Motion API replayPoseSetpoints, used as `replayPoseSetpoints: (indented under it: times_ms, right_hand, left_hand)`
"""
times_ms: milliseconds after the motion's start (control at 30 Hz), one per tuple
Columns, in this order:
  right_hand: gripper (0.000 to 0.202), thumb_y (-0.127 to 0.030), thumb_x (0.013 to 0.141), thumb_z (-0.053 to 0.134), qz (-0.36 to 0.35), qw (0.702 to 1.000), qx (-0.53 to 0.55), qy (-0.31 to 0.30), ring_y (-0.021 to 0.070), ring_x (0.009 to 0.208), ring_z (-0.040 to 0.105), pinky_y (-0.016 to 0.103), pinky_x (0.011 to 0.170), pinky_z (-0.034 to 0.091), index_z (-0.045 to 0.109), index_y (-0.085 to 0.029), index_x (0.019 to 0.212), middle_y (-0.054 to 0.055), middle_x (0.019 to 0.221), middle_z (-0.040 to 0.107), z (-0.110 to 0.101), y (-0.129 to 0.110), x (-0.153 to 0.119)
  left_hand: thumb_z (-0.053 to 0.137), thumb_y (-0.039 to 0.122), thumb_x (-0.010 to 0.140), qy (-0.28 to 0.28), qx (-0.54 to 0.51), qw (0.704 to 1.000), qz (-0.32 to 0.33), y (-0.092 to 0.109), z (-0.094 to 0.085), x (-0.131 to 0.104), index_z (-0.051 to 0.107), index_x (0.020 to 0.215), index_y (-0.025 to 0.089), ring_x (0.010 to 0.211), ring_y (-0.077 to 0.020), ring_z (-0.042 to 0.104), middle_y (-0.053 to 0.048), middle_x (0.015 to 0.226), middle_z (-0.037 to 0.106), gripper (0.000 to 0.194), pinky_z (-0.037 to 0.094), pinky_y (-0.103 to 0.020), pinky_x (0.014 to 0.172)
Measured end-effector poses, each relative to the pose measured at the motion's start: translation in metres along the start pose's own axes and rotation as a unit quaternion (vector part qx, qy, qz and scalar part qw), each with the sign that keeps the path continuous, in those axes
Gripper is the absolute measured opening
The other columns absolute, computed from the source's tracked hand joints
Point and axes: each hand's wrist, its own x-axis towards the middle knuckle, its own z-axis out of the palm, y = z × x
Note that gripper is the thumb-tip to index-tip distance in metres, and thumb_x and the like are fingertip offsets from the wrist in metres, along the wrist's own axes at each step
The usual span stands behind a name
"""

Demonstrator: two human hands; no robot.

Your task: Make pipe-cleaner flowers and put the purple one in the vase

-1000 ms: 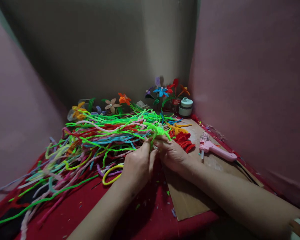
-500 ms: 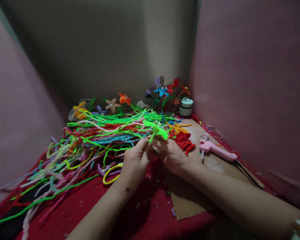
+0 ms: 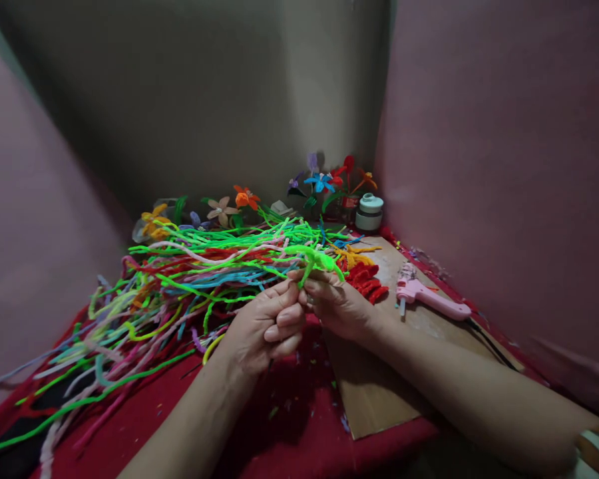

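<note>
A bent bright green pipe cleaner (image 3: 319, 259) is held up between my two hands, its loops spreading above the fingertips. My left hand (image 3: 269, 319) pinches its lower end between thumb and forefinger, the other fingers curled in. Close against it, my right hand (image 3: 334, 303) grips the same piece from the right side, with part of the green hidden behind its fingers. Just beyond the hands lies a large heap of coloured pipe cleaners (image 3: 219, 256), with green ones on top. Short folded red pieces (image 3: 367, 283) lie beside my right hand.
A pink glue gun (image 3: 429, 298) with a black cord rests on a cardboard sheet (image 3: 374, 392). Fuzzy flowers (image 3: 320, 181) and a white-lidded jar (image 3: 369, 213) stand along the back wall. Scraps dot the red cloth (image 3: 289, 412).
My left hand has turned, so its curled fingers now show. The green piece has shifted in my fingers, its loops spread wider to left and right.
</note>
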Motion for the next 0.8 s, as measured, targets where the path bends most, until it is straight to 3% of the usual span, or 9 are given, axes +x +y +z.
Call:
replayPoseSetpoints:
  times_ms: [100, 233, 367, 433, 633, 800]
  right_hand:
    - [0.013, -0.026, 0.07, 0.07, -0.013, 1.0, -0.009, -0.004, 0.0093, 0.063, 0.052, 0.022, 0.064, 0.042, 0.066, -0.019, 0.081, -0.003, 0.065, 0.058, -0.002, 0.002, 0.001]
    - [0.011, -0.027, 0.072, 0.068, -0.045, 0.998, -0.046, 0.018, 0.0102, 0.06, 0.052, 0.024, 0.061, 0.044, 0.063, -0.018, 0.076, -0.003, 0.065, 0.057, -0.004, 0.009, 0.001]
    - [0.021, -0.036, 0.081, 0.059, -0.052, 0.992, -0.111, -0.006, 0.0117, 0.053, 0.052, 0.026, 0.053, 0.043, 0.062, -0.017, 0.074, -0.002, 0.058, 0.056, -0.003, 0.01, -0.001]
    - [0.023, -0.037, 0.083, 0.057, -0.069, 0.987, -0.143, -0.002, 0.0116, 0.05, 0.052, 0.026, 0.051, 0.042, 0.063, -0.016, 0.074, -0.002, 0.056, 0.055, -0.001, 0.008, -0.002]
    - [0.021, -0.039, 0.076, 0.065, -0.161, 0.949, -0.261, 0.075, 0.014, 0.066, 0.054, 0.027, 0.063, 0.045, 0.065, -0.018, 0.072, 0.0, 0.065, 0.058, 0.002, 0.002, -0.004]
    - [0.019, -0.04, 0.068, 0.071, -0.173, 0.947, -0.252, 0.098, 0.0118, 0.056, 0.047, 0.027, 0.055, 0.043, 0.065, -0.022, 0.063, 0.0, 0.066, 0.056, 0.01, 0.0, -0.004]
  left_hand:
    - [0.053, 0.024, 0.083, -0.007, 0.001, 1.0, -0.013, 0.001, -0.003, 0.001, 0.055, 0.075, 0.014, 0.032, -0.0003, 0.006, 0.01, 0.045, 0.032, 0.013, 0.02, -0.01, 0.025]
    - [0.055, 0.03, 0.083, 0.026, 0.087, 0.996, 0.012, 0.0, -0.003, 0.001, 0.057, 0.077, 0.015, 0.031, -0.0008, 0.016, 0.009, 0.046, 0.036, 0.016, 0.022, -0.012, 0.028]
    - [0.056, 0.034, 0.081, 0.099, 0.259, 0.956, 0.093, -0.001, 0.0, 0.003, 0.059, 0.071, 0.014, 0.038, -0.0046, 0.04, 0.004, 0.052, 0.049, 0.023, 0.032, -0.016, 0.037]
    - [0.057, 0.032, 0.08, 0.105, 0.304, 0.938, 0.126, -0.001, 0.0, 0.005, 0.06, 0.068, 0.013, 0.046, -0.0074, 0.048, 0.002, 0.056, 0.054, 0.023, 0.039, -0.019, 0.047]
    - [0.06, 0.023, 0.077, 0.109, 0.307, 0.931, 0.162, 0.0, -0.002, 0.007, 0.068, 0.084, 0.014, 0.061, -0.0104, 0.052, 0.0, 0.068, 0.061, 0.014, 0.043, -0.022, 0.064]
    - [0.058, 0.021, 0.076, 0.113, 0.34, 0.914, 0.189, 0.0, 0.0, 0.004, 0.071, 0.086, 0.015, 0.071, -0.0142, 0.054, -0.002, 0.078, 0.065, 0.018, 0.044, -0.024, 0.07]
